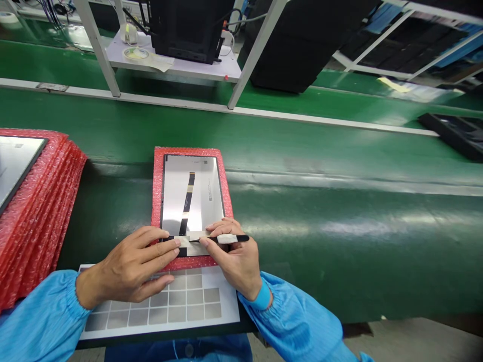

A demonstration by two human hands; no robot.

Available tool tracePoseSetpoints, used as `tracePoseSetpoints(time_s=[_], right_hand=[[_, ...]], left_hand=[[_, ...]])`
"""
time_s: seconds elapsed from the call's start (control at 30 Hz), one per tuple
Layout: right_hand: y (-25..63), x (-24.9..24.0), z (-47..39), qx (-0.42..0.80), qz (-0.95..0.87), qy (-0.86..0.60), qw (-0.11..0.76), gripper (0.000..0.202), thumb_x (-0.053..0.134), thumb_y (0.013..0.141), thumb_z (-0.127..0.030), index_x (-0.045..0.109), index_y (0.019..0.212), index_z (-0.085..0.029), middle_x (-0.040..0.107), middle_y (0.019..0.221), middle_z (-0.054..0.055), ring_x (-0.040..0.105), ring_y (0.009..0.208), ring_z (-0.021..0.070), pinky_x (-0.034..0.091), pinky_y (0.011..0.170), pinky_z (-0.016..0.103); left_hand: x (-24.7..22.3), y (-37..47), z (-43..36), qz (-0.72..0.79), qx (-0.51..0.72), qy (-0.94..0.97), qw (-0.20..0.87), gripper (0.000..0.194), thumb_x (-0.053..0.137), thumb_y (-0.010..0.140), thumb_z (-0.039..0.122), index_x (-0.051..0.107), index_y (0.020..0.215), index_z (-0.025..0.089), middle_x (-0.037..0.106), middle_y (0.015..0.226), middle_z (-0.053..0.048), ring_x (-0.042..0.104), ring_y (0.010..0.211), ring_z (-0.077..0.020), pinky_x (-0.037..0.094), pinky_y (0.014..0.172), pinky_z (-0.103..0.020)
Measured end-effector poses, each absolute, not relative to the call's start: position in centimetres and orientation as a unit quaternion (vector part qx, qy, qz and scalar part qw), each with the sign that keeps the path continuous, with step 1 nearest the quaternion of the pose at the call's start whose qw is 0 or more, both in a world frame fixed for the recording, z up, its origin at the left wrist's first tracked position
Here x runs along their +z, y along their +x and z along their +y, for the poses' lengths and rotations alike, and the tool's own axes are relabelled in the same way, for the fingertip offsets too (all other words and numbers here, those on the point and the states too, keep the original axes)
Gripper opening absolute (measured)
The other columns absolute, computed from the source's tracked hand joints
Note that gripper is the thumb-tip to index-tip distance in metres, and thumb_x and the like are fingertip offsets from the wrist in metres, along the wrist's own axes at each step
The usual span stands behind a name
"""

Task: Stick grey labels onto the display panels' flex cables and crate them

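A display panel [204,201] lies face down on a red bubble-wrap sheet [158,191], its silvery back up. A dark flex cable [187,196] runs up the middle of the panel. My right hand [239,256] is closed on tweezers [230,239] with a white grip, their tip pointing left at a pale strip [196,248] along the panel's lower edge. My left hand [132,264] lies with fingers stretched, fingertips touching the strip's left part. Under both hands is a white sheet of grey square stickers [177,306].
A tall stack of red bubble-wrap sheets [41,201] stands at the left, another panel [17,161] on top. A metal frame with a shelf [177,70] rises behind the green bench [339,236]. A black tray [456,133] sits at the far right.
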State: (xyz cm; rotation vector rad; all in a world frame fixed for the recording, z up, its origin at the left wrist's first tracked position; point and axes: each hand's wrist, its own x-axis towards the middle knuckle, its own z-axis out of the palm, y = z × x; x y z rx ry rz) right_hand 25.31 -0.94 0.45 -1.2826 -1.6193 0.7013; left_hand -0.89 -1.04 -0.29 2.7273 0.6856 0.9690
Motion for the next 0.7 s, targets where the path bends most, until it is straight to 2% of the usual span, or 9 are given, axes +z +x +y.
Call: tracePoseSetpoints(time_s=[0.17,0.27,0.4,0.47,0.6,0.7], right_hand=[[25.4,0.4,-0.9,0.28,-0.66,-0.517,0.467,0.019,0.084,0.08,-0.02,0.067,0.084,-0.025,0.076,0.085,-0.001,0.073,0.087,0.0206,0.047,0.102,0.047],[25.4,0.4,-0.9,0.289,-0.648,-0.524,0.472,0.017,0.082,0.082,-0.02,0.066,0.085,-0.025,0.076,0.087,0.0,0.073,0.088,0.0204,0.048,0.103,0.046],[25.3,0.5,-0.9,0.318,-0.613,-0.53,0.492,0.012,0.078,0.086,-0.021,0.066,0.086,-0.024,0.075,0.088,0.002,0.072,0.088,0.0201,0.054,0.092,0.041],[25.2,0.6,-0.9,0.326,-0.604,-0.529,0.498,0.011,0.078,0.086,-0.022,0.066,0.086,-0.024,0.074,0.087,0.003,0.072,0.089,0.0202,0.056,0.086,0.038],[25.1,0.7,-0.8,0.326,-0.602,-0.53,0.501,0.011,0.078,0.086,-0.022,0.067,0.084,-0.022,0.073,0.086,0.003,0.072,0.086,0.0187,0.056,0.081,0.033],[25.1,0.8,-0.9,0.327,-0.598,-0.535,0.5,0.011,0.078,0.085,-0.024,0.068,0.084,-0.022,0.073,0.086,0.003,0.071,0.084,0.0178,0.055,0.078,0.032]], left_hand=[[0.1,-0.7,-1.1,0.23,0.272,0.932,0.071,0.051,0.07,0.091,0.036,0.065,0.133,0.007,0.067,0.142,-0.017,0.06,0.118,-0.035,0.051,0.097,-0.051],[0.0,-0.6,-1.2,0.226,0.268,0.935,0.065,0.056,0.068,0.092,0.041,0.064,0.135,0.005,0.066,0.142,-0.017,0.057,0.124,-0.0364,0.045,0.105,-0.052],[-0.5,-0.4,-1.3,0.22,0.244,0.943,0.059,0.068,0.063,0.093,0.053,0.059,0.143,0.007,0.063,0.147,-0.016,0.051,0.136,-0.0377,0.023,0.124,-0.059],[-0.7,-0.3,-1.3,0.228,0.215,0.948,0.049,0.076,0.063,0.091,0.06,0.056,0.149,0.011,0.058,0.154,-0.013,0.048,0.14,-0.0363,0.013,0.128,-0.057],[-0.9,-0.5,-1.3,0.243,0.174,0.953,0.055,0.09,0.062,0.088,0.071,0.046,0.158,0.017,0.045,0.165,-0.008,0.043,0.144,-0.0343,0.004,0.13,-0.052],[-0.7,-1.0,-1.2,0.233,0.145,0.958,0.083,0.092,0.059,0.088,0.071,0.039,0.163,0.02,0.039,0.168,-0.004,0.036,0.148,-0.0345,0.0,0.131,-0.051]])
